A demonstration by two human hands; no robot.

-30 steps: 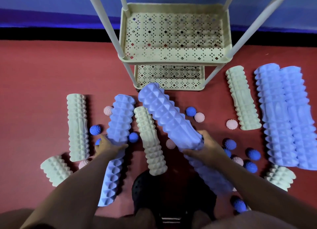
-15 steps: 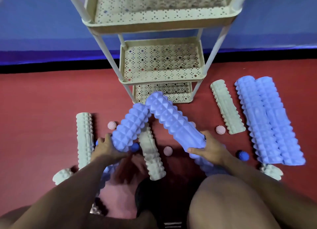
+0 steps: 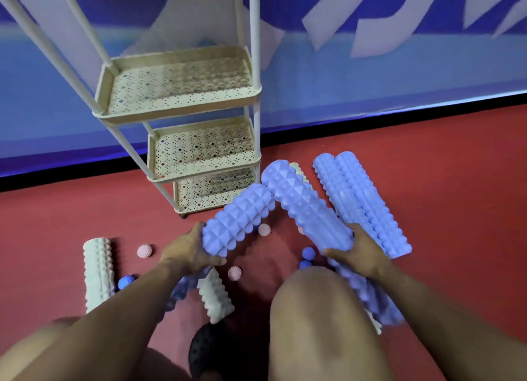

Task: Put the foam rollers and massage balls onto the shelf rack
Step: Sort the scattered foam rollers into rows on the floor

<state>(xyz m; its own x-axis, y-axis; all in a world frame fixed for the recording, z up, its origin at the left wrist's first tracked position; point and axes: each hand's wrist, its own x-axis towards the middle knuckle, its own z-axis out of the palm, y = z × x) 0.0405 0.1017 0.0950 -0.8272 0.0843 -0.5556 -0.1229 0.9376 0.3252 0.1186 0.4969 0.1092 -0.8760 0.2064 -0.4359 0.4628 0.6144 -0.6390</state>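
hands [image 3: 188,253] around half-hidden blue rollers [image 3: 238,223]

Shelf rack [image 3: 182,115] trays bare, open at front between posts; slanted left post [image 3: 85,95] crosses the approach. Two blue rollers [image 3: 362,201] crowd floor right of rack; pink ball [image 3: 264,229], cream roller [image 3: 98,269] scattered on red floor [image 3: 71,209] in front

matt knobbly foam rollers [image 3: 239,224], perforated cream plastic-looking shelf rack [image 3: 182,111], smooth matt red floor [image 3: 427,163]

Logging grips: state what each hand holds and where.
Left hand grips a short blue spiked foam roller at its near end; right hand grips a longer blue spiked foam roller at its near end.
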